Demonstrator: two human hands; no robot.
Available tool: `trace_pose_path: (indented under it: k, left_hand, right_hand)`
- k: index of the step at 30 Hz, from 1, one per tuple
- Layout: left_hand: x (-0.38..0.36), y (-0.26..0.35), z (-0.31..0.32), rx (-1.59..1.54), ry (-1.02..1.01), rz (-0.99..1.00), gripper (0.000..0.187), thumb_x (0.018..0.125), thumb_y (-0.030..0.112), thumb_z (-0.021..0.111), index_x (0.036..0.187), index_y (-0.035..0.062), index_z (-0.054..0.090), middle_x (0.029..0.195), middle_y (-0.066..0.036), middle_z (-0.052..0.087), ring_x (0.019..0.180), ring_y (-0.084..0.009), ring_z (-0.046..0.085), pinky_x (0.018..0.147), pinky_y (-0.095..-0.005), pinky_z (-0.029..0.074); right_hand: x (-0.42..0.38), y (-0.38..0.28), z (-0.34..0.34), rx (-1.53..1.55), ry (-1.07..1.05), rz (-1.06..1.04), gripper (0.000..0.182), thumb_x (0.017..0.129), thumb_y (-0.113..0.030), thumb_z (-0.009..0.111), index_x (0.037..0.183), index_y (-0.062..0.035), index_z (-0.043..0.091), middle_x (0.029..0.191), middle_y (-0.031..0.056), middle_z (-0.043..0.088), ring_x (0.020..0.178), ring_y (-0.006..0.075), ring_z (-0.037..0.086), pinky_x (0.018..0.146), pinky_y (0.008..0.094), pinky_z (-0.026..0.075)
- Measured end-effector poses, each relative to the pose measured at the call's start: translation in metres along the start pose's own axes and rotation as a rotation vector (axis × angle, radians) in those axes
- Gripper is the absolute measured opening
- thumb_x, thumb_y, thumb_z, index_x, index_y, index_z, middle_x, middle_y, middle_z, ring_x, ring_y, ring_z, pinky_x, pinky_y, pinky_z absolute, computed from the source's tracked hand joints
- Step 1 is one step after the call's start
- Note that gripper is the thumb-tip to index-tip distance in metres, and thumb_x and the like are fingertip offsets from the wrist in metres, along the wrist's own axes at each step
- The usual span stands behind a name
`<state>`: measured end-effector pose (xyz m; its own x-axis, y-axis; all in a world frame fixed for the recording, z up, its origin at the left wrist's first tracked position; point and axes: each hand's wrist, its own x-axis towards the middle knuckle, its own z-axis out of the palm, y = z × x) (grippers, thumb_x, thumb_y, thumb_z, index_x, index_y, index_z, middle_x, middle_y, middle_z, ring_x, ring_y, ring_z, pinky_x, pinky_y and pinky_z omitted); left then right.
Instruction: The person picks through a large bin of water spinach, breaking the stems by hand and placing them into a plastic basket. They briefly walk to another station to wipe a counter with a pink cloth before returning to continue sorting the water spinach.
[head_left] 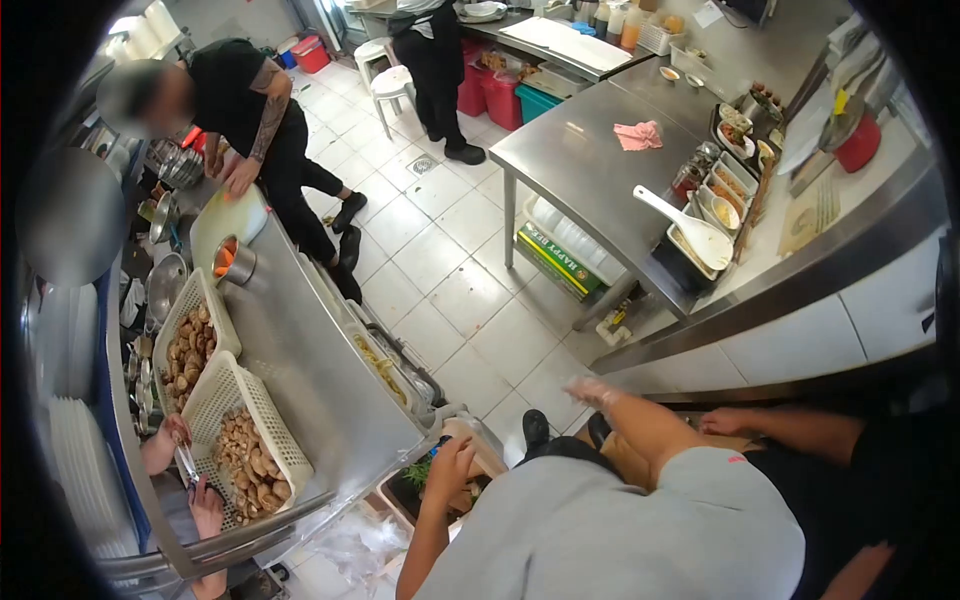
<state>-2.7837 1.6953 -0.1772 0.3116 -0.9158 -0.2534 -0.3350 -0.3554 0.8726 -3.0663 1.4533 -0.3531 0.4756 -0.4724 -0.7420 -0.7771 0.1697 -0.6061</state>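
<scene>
My left hand is low in the middle of the view, its fingers curled beside a small dark object I cannot make out. Just below it is a bin with green leaves and brownish pieces inside. Stretched out over the floor, my right hand wears a clear plastic glove. Its fingers are extended and I see nothing in them. A person in black sits or stands close on my right, with a bare hand near a brown surface.
Baskets of mushrooms stand on the steel counter at left, where another person's hands hold scissors. Beyond, a co-worker cuts on a board. A steel table at right carries a pink cloth and a white ladle.
</scene>
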Motion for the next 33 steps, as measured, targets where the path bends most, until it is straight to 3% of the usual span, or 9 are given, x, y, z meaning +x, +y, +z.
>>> trace_pose_path:
  k: [5, 7, 9, 14, 20, 24, 28, 31, 33]
  left_hand:
    - [0.104, -0.025, 0.039, 0.170, -0.250, 0.148, 0.035, 0.086, 0.026, 0.059, 0.110, 0.0003, 0.059, 0.107, -0.019, 0.061, 0.100, -0.0322, 0.058, 0.086, -0.0362, 0.045]
    - [0.133, -0.029, 0.054, 0.280, -0.289, 0.266, 0.038, 0.085, 0.031, 0.061, 0.109, 0.0015, 0.060, 0.112, -0.020, 0.059, 0.103, -0.0343, 0.056, 0.088, -0.0387, 0.045]
    - [0.153, -0.014, 0.060, 0.228, -0.234, 0.197, 0.038, 0.085, 0.029, 0.061, 0.110, 0.0011, 0.059, 0.111, -0.020, 0.059, 0.101, -0.0335, 0.057, 0.086, -0.0380, 0.045]
    - [0.166, -0.005, 0.062, 0.184, -0.264, 0.000, 0.038, 0.085, 0.028, 0.061, 0.109, -0.0005, 0.059, 0.109, -0.019, 0.060, 0.102, -0.0348, 0.057, 0.086, -0.0387, 0.045]
    - [0.211, -0.005, 0.017, 0.293, -0.459, -0.019, 0.036, 0.085, 0.027, 0.060, 0.110, 0.0010, 0.060, 0.106, -0.020, 0.061, 0.102, -0.0340, 0.058, 0.086, -0.0375, 0.046]
    - [0.304, -0.014, -0.020, 0.184, -0.368, -0.092, 0.033, 0.084, 0.027, 0.059, 0.106, 0.0015, 0.063, 0.103, -0.020, 0.063, 0.097, -0.0349, 0.060, 0.084, -0.0385, 0.047]
    - [0.410, 0.006, -0.057, 0.461, -0.398, -0.111, 0.036, 0.084, 0.030, 0.059, 0.106, 0.0016, 0.063, 0.104, -0.021, 0.062, 0.098, -0.0341, 0.060, 0.084, -0.0380, 0.047]
    - [0.468, 0.015, -0.083, 0.441, -0.378, -0.062, 0.037, 0.085, 0.031, 0.059, 0.107, 0.0013, 0.063, 0.104, -0.021, 0.063, 0.097, -0.0332, 0.061, 0.083, -0.0375, 0.047]
    - [0.520, -0.005, -0.091, 0.302, -0.344, -0.070, 0.038, 0.086, 0.030, 0.056, 0.108, -0.0012, 0.061, 0.101, -0.019, 0.064, 0.095, -0.0296, 0.063, 0.081, -0.0355, 0.048]
  right_hand:
    - [0.015, 0.013, -0.046, 0.611, -0.107, -0.447, 0.036, 0.088, -0.038, 0.053, 0.109, -0.0095, 0.059, 0.094, 0.0057, 0.061, 0.083, 0.0193, 0.054, 0.073, 0.0361, 0.044]
    - [-0.014, -0.037, -0.052, -0.008, -0.136, -0.215, 0.041, 0.088, -0.039, 0.052, 0.116, -0.0093, 0.058, 0.109, 0.0066, 0.061, 0.097, 0.0194, 0.057, 0.081, 0.0348, 0.046]
    - [-0.068, -0.108, -0.066, 0.212, -0.182, 0.000, 0.047, 0.090, -0.036, 0.050, 0.127, -0.0069, 0.050, 0.118, 0.0118, 0.058, 0.109, 0.0228, 0.054, 0.093, 0.0376, 0.044]
    - [-0.014, -0.143, -0.069, -0.070, -0.317, -0.395, 0.035, 0.088, -0.032, 0.052, 0.110, -0.0048, 0.058, 0.105, 0.0077, 0.062, 0.098, 0.0196, 0.059, 0.083, 0.0308, 0.048]
    - [0.072, -0.197, -0.084, 0.417, -0.511, -0.295, 0.039, 0.088, -0.039, 0.053, 0.109, -0.0075, 0.061, 0.097, 0.0050, 0.063, 0.094, 0.0173, 0.058, 0.084, 0.0314, 0.047]
    - [0.118, -0.249, -0.156, 0.617, -0.225, -0.348, 0.040, 0.084, -0.043, 0.058, 0.101, -0.0068, 0.062, 0.092, 0.0040, 0.060, 0.086, 0.0162, 0.055, 0.077, 0.0327, 0.047]
    - [0.121, -0.294, -0.305, 0.126, 0.379, -0.792, 0.033, 0.090, -0.028, 0.056, 0.109, -0.0012, 0.058, 0.102, 0.0064, 0.061, 0.096, 0.0173, 0.056, 0.087, 0.0325, 0.044]
    - [0.101, -0.307, -0.420, 0.344, 1.074, -0.535, 0.036, 0.087, -0.025, 0.061, 0.113, -0.0007, 0.057, 0.105, 0.0038, 0.062, 0.093, 0.0144, 0.058, 0.083, 0.0300, 0.046]
    - [0.107, -0.288, -0.526, -0.567, 1.481, 0.243, 0.029, 0.077, -0.012, 0.063, 0.105, -0.0038, 0.059, 0.093, 0.0137, 0.063, 0.071, 0.0279, 0.062, 0.068, 0.0371, 0.050]
